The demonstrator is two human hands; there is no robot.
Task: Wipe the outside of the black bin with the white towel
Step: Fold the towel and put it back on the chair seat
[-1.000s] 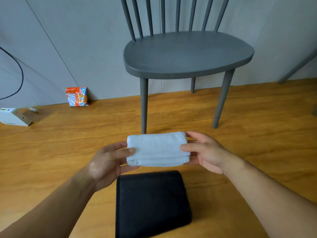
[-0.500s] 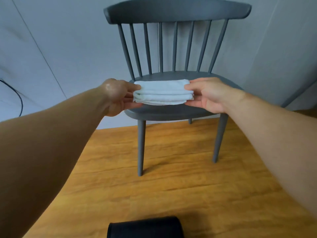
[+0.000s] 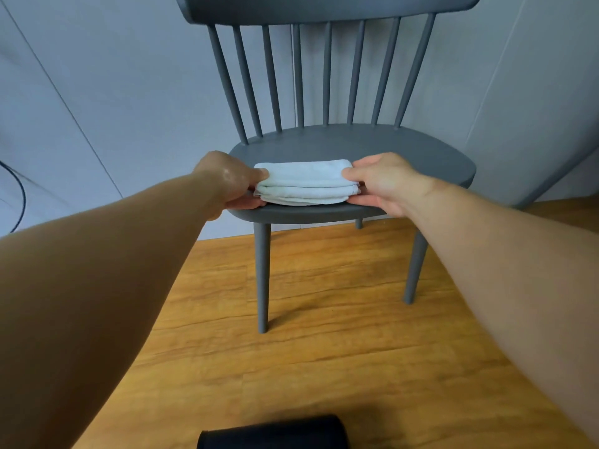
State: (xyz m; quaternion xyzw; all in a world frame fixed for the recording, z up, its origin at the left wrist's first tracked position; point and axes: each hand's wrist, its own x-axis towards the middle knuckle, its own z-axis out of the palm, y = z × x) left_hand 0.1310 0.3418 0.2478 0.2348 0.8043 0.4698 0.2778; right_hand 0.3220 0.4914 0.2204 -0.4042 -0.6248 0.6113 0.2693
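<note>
A dark grey spindle-back chair [image 3: 405, 150] stands upright on a wood-grain plank floor [image 3: 340, 367]. Its seat sits just above centre frame and its thin spindles rise toward 12 o'clock to a curved top rail. Three of its tapered legs are visible. A pale grey panelled wall [image 3: 113, 92] runs behind it. At 9 o'clock a black cable [image 3: 22, 202] curves against the wall. At 3 o'clock a slanted grey furniture leg [image 3: 557, 179] is cut off by the frame edge.

My single camera sits on my head, facing forward and down, close before the dark grey spindle-back chair [image 3: 398, 147], with orange-brown wood-plank floor [image 3: 330, 358] beneath it.
</note>
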